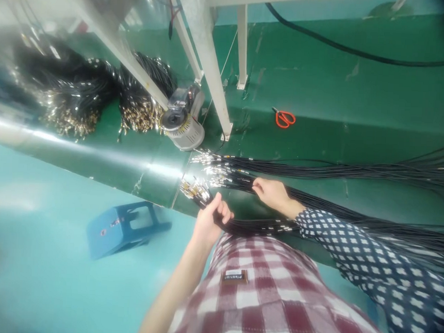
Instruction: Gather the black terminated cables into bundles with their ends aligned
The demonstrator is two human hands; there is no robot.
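Note:
My left hand [211,219] is closed round a bundle of black cables [241,227] at the table's near edge. Metal connector ends [195,191] stick out of that bundle to the upper left of the hand. My right hand [272,192] pinches at a second bundle of black cables [239,180], close behind its silvery tips [218,176]; how many cables its fingers hold is hidden. Just beyond lies a third cable bundle [298,167], running off to the right, with no hand on it.
Red-handled scissors [285,119] lie on the green tabletop [319,92]. A grey round device [185,131] stands by white frame legs [216,79]. Coiled cable heaps [75,93] sit at the left. On the floor is a blue stool [125,228].

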